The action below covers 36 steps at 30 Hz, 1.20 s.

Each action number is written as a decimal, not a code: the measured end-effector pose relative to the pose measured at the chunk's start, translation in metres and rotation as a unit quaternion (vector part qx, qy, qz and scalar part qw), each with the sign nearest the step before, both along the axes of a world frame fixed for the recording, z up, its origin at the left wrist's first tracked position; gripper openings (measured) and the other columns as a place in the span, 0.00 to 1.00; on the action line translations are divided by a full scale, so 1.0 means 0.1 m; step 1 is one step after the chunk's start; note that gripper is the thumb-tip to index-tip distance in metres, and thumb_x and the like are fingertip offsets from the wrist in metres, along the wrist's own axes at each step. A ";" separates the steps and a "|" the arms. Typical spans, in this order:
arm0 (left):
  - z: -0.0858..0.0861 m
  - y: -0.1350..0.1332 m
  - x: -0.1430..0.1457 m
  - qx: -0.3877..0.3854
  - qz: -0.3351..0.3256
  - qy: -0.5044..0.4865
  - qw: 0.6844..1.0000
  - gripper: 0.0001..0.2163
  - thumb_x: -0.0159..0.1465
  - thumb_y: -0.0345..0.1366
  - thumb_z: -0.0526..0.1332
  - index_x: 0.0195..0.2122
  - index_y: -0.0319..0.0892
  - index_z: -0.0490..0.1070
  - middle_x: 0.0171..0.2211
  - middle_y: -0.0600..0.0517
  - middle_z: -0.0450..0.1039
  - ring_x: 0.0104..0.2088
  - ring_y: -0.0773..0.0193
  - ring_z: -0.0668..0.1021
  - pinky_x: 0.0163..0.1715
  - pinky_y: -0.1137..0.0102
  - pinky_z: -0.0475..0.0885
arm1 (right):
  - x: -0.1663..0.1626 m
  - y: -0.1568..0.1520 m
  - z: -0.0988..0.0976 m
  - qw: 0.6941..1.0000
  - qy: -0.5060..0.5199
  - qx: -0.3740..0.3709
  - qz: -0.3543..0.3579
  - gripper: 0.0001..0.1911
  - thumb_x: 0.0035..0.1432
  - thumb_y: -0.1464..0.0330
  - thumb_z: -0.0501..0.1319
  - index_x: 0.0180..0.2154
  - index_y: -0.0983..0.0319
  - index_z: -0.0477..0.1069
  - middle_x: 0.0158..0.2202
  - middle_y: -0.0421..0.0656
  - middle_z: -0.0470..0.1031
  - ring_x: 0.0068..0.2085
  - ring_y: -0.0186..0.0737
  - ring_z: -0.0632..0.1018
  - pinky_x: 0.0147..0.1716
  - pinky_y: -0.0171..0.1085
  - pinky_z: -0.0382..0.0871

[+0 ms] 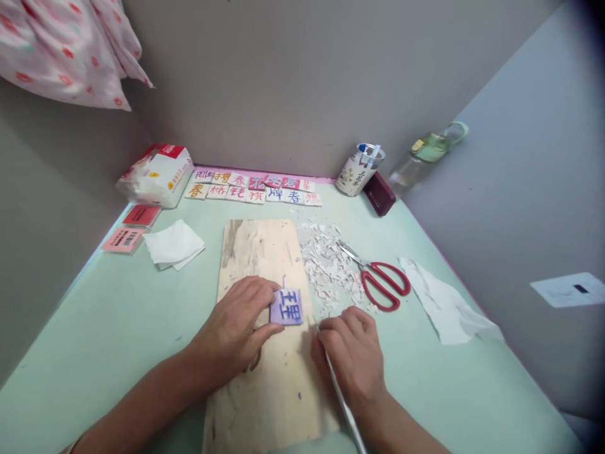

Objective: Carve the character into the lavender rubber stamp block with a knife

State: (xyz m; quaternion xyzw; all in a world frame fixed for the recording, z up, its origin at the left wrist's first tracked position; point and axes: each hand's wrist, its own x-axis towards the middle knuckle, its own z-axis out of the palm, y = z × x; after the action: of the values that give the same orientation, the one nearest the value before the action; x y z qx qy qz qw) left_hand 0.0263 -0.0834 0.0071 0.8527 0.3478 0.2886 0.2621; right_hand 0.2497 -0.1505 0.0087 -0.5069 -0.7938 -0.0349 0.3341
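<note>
A small purple square tile with blue characters lies on a pale wooden board. My left hand presses on the tile's left edge, fingers curled around it. My right hand is closed on a thin white-handled tool, its tip near the tile's lower right corner. A heap of small white and pink shavings lies just right of the board.
Red-handled scissors lie right of the shavings, beside a white tissue. Rows of carved character tiles line the back wall. A tissue pack, folded tissue, pink cards, pen cup, dark red box and bottle stand around.
</note>
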 end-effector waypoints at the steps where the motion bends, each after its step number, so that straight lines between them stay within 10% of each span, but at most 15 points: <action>1: 0.01 0.00 -0.01 -0.005 -0.002 0.002 1.000 0.13 0.67 0.28 0.63 0.47 0.47 0.61 0.51 0.48 0.71 0.52 0.53 0.73 0.52 0.56 0.70 | 0.02 0.02 0.02 1.000 0.018 -0.002 -0.019 0.14 0.66 0.80 0.58 0.30 0.58 0.62 0.27 0.37 0.70 0.30 0.38 0.68 0.42 0.44 0.63; 11: -0.02 -0.02 -0.01 -0.025 0.017 0.038 0.999 0.22 0.65 0.31 0.67 0.57 0.47 0.61 0.53 0.47 0.70 0.55 0.51 0.70 0.56 0.55 0.67 | -0.01 0.04 0.17 0.924 0.307 -0.227 -0.008 0.11 0.63 0.71 0.59 0.27 0.59 0.64 0.26 0.37 0.73 0.28 0.35 0.74 0.27 0.33 0.68; 24: -0.06 -0.02 0.02 -0.004 0.014 0.036 0.999 0.19 0.67 0.34 0.66 0.56 0.46 0.62 0.52 0.47 0.70 0.54 0.50 0.70 0.55 0.55 0.65 | -0.05 0.03 0.09 0.949 0.252 -0.189 0.005 0.12 0.66 0.74 0.57 0.28 0.58 0.62 0.27 0.38 0.71 0.29 0.36 0.72 0.30 0.36 0.66; 36: -0.01 -0.03 0.03 -0.015 0.015 0.030 0.999 0.17 0.65 0.32 0.68 0.51 0.47 0.62 0.48 0.48 0.70 0.51 0.50 0.71 0.51 0.55 0.67 | -0.17 0.06 -0.01 0.992 0.125 -0.002 0.032 0.15 0.64 0.81 0.56 0.30 0.58 0.60 0.26 0.39 0.69 0.28 0.38 0.66 0.32 0.41 0.60</action>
State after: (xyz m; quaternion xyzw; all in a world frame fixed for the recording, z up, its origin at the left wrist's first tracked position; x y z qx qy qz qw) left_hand 0.0294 -0.0864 0.0058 0.8514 0.3726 0.2622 0.2598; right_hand 0.2329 -0.1447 0.0077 -0.4823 -0.7619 0.0411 0.4303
